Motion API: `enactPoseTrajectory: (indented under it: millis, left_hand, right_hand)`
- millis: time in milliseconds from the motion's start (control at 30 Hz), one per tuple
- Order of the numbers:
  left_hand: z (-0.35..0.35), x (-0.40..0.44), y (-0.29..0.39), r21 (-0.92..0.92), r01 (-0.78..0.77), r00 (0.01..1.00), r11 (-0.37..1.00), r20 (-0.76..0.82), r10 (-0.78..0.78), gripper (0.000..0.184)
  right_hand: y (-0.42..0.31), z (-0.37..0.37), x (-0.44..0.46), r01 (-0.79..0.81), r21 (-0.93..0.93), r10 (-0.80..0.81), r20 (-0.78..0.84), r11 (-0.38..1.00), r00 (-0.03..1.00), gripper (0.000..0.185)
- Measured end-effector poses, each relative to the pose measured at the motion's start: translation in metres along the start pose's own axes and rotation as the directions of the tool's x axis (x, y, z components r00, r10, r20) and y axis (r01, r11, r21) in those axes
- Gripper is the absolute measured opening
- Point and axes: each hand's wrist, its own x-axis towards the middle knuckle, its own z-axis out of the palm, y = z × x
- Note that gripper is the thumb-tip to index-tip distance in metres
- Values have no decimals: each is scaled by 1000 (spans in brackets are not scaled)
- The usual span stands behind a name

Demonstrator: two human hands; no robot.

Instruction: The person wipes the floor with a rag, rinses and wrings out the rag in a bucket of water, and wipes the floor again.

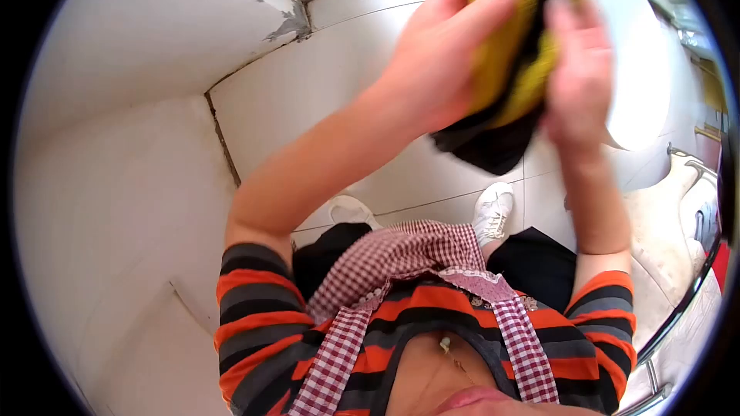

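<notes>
Both hands are raised in front of me around a soft-looking yellow-and-black fabric item (506,54), blurred by motion. Its lower end is black, and its upper end runs out of the top of the view. My left hand (443,54) grips it from the left, with the thumb lying across the yellow part. On the other side, my right hand (578,69) has its fingers bent against the item. Exactly what kind of item it is, I cannot make out.
A white wall (116,169) with peeling patches stands on the left. Pale tiles (331,85) cover the floor under my white shoes (493,212). A large white rounded object (640,69) is at the right, with cream fabric (655,223) over a metal frame below it.
</notes>
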Motion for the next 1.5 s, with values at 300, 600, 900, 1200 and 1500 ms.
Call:
enactPoseTrajectory:
  millis: [300, 600, 900, 1200, 1500]
  left_hand:
    - [103, 29, -101, 831, -395, 911, 391, 300, 283, 28]
    - [33, 44, -117, 843, -347, 871, -411, 452, 191, 20]
    - [11, 27, -110, 782, -560, 681, -273, 622, 386, 15]
    - [15, 35, -115, 819, -490, 677, -299, 574, 462, 6]
    - [2, 24, -129, 785, -511, 657, -351, 620, 429, 4]
  right_hand:
    - [-102, -188, 8, 368, -731, -392, 149, 575, 908, 37]
    - [-75, -233, 41, 405, -893, -218, 363, 195, 906, 33]
    - [63, -193, 61, 404, -888, 799, 401, 220, 447, 72]
    - [155, -202, 59, 712, -697, 950, 160, -85, 270, 75]
    - [112, -168, 75, 678, -730, 899, 236, -86, 369, 50]
